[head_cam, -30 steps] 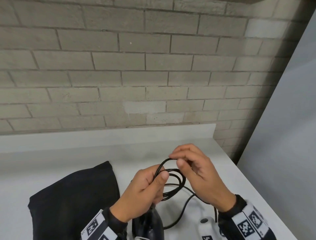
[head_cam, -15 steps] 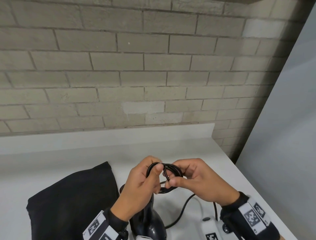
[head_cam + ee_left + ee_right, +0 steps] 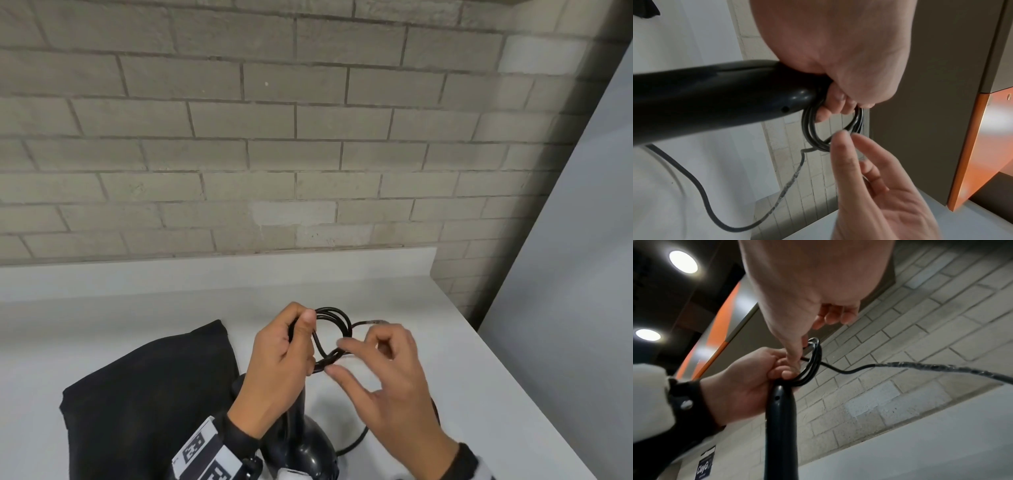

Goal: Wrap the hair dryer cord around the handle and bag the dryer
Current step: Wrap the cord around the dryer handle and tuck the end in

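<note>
So the cord (image 3: 334,334) is bunched into a few small loops right at the end of the hair dryer (image 3: 301,442) handle (image 3: 715,97), not really wound around the handle itself as far as I can see. The dryer stands nose-down on the white desk (image 3: 462,394), handle pointing up, and a loose length of cord trails off the coil and curves down onto the desk beside it.

Step-wise this looks like the tail end of the coiling bit, bagging not started. My guess is the next move needs the loose tail caught and laid onto the loops, with the coil kept pinned so it doesn't spring apart. That stiff cord looks like it would love to unwind.

The left hand (image 3: 284,359) is clenched around the top of the handle, with the loops pinched between thumb and fingers, so it's holding both dryer and coil. The right hand (image 3: 387,377) is mostly open, fingers spread and only loosely bent, thumb and forefinger tips right at the lower side of the coil. It may be just touching the loops, but it isn't gripping anything that I can make out.

The black bag (image 3: 147,394) lies flat on the desk just left of the dryer, with the brick wall (image 3: 308,137) behind everything. Can't tell which end of the bag is the opening.
</note>
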`<state>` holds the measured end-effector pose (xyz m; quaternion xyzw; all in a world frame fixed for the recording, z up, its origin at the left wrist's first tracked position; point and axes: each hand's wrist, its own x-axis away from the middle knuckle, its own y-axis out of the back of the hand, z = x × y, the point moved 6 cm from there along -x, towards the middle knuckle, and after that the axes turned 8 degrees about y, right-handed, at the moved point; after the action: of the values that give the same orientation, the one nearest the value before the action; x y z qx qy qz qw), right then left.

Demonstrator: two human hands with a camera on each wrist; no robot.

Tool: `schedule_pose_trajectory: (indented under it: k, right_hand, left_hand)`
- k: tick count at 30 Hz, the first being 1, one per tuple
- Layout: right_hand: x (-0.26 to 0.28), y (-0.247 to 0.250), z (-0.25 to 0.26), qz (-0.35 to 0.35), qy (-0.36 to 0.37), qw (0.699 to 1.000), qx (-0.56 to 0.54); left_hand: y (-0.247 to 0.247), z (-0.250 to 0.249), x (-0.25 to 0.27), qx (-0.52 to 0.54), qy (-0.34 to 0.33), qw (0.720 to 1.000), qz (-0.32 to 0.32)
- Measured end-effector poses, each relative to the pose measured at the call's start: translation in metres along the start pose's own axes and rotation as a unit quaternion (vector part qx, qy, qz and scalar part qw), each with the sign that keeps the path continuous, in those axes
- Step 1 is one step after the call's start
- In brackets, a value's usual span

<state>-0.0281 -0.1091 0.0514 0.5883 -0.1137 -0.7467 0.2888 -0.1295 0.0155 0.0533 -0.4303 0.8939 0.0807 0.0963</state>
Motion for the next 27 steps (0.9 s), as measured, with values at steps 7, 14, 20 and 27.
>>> schedule_pose_trajectory:
  k: [7,14,20,27]
  right_hand:
    - [0.0,-0.013,0.018,0.028,-0.045,0.998,0.025]
    - [-0.012,0.004,0.033,0.04,-0.358,0.811,-0.461]
    - [-0.006,0.017,0.028,0.074,-0.362,0.662,-0.652]
    - [0.012,0.0,0.024,0.14,-0.155,0.918,-0.338]
  left_hand:
    - [-0.007,-0.002,0.001,-0.075,-0.051,0.996,-0.018]
    - [-0.01,-0.002,0.003,-0.11,-0.079,0.99,-0.044]
    - [-0.006,-0.003,-0.001,-0.117,-0.093,0.988,-0.045]
    - [0.001,-0.002,-0.004,-0.063,-0.064,0.995,-0.035]
